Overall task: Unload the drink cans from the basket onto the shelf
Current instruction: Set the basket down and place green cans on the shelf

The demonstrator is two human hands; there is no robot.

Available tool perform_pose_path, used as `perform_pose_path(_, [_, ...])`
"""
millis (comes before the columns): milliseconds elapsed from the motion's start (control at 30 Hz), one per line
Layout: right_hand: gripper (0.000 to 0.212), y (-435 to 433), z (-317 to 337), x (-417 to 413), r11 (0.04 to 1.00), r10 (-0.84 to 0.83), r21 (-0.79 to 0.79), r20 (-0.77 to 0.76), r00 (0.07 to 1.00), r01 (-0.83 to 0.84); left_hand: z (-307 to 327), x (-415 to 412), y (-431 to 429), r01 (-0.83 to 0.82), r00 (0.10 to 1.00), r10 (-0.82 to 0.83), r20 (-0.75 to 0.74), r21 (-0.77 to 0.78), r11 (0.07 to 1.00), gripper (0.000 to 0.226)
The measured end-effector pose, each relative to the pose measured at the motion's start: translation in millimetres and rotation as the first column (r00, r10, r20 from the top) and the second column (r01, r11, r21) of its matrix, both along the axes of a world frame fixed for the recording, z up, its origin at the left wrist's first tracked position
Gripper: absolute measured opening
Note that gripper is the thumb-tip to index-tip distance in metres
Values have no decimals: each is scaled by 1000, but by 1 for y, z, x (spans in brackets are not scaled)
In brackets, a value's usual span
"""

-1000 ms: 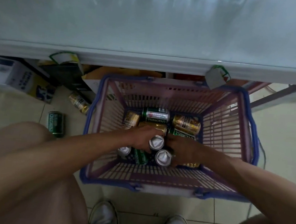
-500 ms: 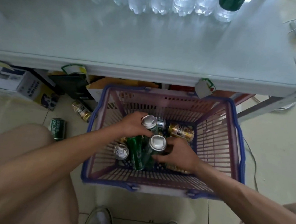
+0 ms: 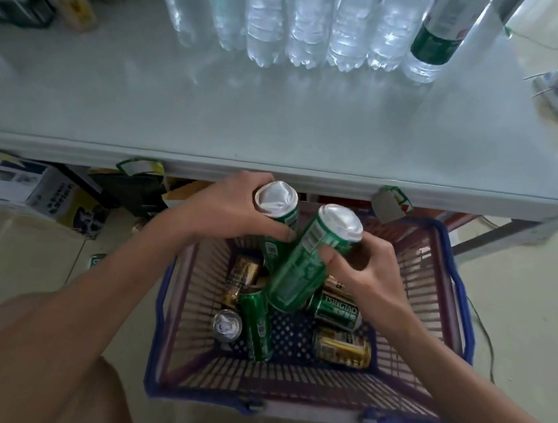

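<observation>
A pink basket with blue rims [image 3: 459,320] stands on the floor below a grey shelf [image 3: 280,122]. My left hand [image 3: 222,209] grips a tall green can [image 3: 279,208] just under the shelf's front edge. My right hand [image 3: 364,268] holds a second tall green can [image 3: 306,266], tilted, above the basket. Several cans lie in the basket: a green one [image 3: 255,322], a Tsingtao can [image 3: 336,310], gold cans [image 3: 342,350] [image 3: 243,271], and one upright silver-topped can [image 3: 227,324].
Clear water bottles [image 3: 305,17] and a green-labelled bottle [image 3: 437,31] stand in a row at the back of the shelf. Boxes [image 3: 31,192] sit under the shelf at left. A green can [image 3: 96,261] lies on the floor. A power strip [image 3: 555,89] and cable lie right.
Both hands have lifted a green can each out of the basket and up toward the shelf edge. The camera has tilted up, showing more of the shelf and its bottles.
</observation>
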State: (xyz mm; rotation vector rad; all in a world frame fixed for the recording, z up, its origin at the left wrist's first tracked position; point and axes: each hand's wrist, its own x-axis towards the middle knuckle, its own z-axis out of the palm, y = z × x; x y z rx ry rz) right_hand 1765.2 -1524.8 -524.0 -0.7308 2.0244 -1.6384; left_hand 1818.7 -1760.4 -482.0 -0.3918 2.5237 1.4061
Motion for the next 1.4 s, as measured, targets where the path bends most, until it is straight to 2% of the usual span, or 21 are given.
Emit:
perform_pose_path(33, [16,-3,6,-3,999,-25,-27,23,999,26,8,-1,-6,19,1000,-19,-6,-3,1000,47])
perform_pose_path(133, [48,-13,20,-19,989,-78,-113,177,981,99,27,-5,-23,26,995,-19,-97,70,997,46])
perform_pose_path(200, [65,-20,35,-33,981,-77,-153,256,964,119,37,-10,-34,-6,978,45,-203,192,981,39])
perform_pose_path(267, [70,-27,51,-48,967,-57,-218,325,944,134,42,-19,-42,-73,936,178,-305,326,942,31])
perform_pose_path(333, [65,-37,66,-58,954,-58,-258,334,941,150,44,-31,-49,-139,875,354,-330,530,837,25])
perform_pose_path(400, [65,-51,80,-65,938,-77,-294,337,938,182,46,-42,-55,-138,813,504,-292,743,655,25])
perform_pose_path(467, [71,-63,89,-71,918,-112,-320,355,928,233,48,-49,-62,-137,747,610,-264,837,530,30])
perform_pose_path(533, [73,-73,95,-78,897,-172,-333,342,924,291,49,-52,-68,-149,671,696,-257,872,466,34])
perform_pose_path(600, [73,-81,96,-84,890,-242,-324,261,935,321,48,-55,-73,-190,596,742,-307,844,502,39])
perform_pose_path(667, [72,-86,96,-90,891,-283,-325,151,947,318,47,-56,-74,-284,563,727,-393,735,616,44])
perform_pose_path(767, [63,-95,93,-96,906,-300,-316,-10,954,282,41,-57,-66,-359,596,664,-451,591,723,51])
perform_pose_path(867, [53,-105,85,-102,916,-308,-292,-76,948,274,37,-61,-56,-356,635,600,-486,506,786,55])
perform_pose_path(967, [52,-115,77,-107,924,-316,-259,-103,943,281,36,-66,-55,-340,691,517,-505,404,849,55])
perform_pose_path(1033, [53,-121,76,-108,929,-310,-247,-109,945,276,36,-66,-61,-336,744,471,-474,343,877,59])
perform_pose_path(1133, [56,-129,77,-109,927,-322,-239,-117,940,288,29,-63,-73,-309,857,379,-349,239,920,72])
perform_pose_path(1200, [59,-134,77,-110,926,-330,-236,-124,936,295,25,-60,-78,-301,895,349,-279,200,932,75])
perform_pose_path(1400, [61,-143,77,-111,919,-356,-226,-132,925,322,17,-64,-77,-411,823,435,-365,147,900,76])
